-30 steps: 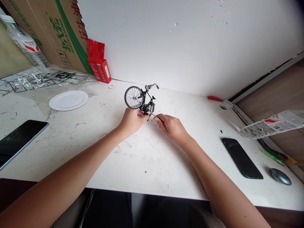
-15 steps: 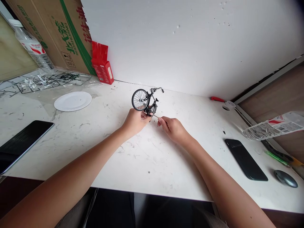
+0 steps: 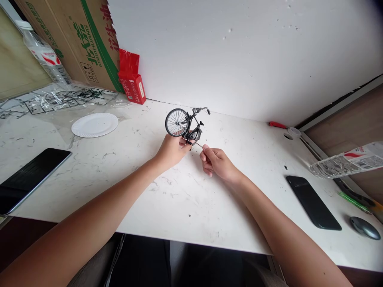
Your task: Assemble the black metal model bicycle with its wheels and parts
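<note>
A small black model bicycle [image 3: 195,128] with silver handlebars is held tilted over the table, one spoked wheel raised toward the left. My left hand [image 3: 172,151] is closed around its lower part, and the fingers partly hide the frame. From the right, my right hand [image 3: 217,160] pinches a thin stick-like piece [image 3: 200,145] between thumb and forefinger. The far end of that piece reaches the lower part of the bicycle; whether it touches I cannot tell. The other fingers of my right hand are loosely curled.
On the left are a white paper plate [image 3: 95,125], a tablet-like device [image 3: 32,175], plastic part frames [image 3: 60,99], a red box [image 3: 132,81] and a water bottle [image 3: 44,56]. On the right lie a black phone [image 3: 313,202], a mouse [image 3: 365,228] and a second bottle [image 3: 341,160].
The bicycle has turned slightly in my left hand, its handlebars now further right. My right hand has shifted a little right, and its lower fingers have loosened. The whole view has moved slightly.
</note>
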A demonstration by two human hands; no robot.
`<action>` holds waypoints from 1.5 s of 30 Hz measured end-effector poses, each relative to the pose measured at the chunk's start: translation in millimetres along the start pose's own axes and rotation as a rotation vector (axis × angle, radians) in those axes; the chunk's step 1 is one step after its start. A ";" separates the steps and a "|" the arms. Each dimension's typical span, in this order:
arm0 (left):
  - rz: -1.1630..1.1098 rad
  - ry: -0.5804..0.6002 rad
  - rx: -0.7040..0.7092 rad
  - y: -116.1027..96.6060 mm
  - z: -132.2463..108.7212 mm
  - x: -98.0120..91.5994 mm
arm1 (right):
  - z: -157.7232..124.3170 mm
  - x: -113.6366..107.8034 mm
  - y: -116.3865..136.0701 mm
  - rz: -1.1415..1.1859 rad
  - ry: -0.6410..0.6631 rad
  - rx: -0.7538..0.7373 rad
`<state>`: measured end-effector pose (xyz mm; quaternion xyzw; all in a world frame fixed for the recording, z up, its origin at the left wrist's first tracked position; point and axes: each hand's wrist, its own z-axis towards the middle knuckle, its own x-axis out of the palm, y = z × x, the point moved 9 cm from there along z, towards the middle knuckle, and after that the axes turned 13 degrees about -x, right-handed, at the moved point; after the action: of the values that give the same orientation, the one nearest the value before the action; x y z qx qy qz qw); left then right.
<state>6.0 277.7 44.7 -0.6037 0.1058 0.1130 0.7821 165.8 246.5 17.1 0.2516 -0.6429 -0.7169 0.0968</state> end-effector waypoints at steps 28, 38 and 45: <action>-0.026 -0.033 0.006 -18.8 -7.6 -3.6 | -5.2 -23.2 36.9 -1.195 -0.128 -0.331; -0.024 -0.032 0.005 -18.5 -8.9 -3.1 | -7.9 -18.6 45.1 -1.252 -0.172 -0.364; -0.063 -0.031 -0.002 -17.2 -8.8 -1.7 | -8.0 -14.8 45.7 -1.126 -0.143 -0.395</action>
<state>9.3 264.9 58.8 -0.6056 0.0743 0.0978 0.7862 173.9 239.2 64.5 0.4819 -0.2705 -0.7789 -0.2965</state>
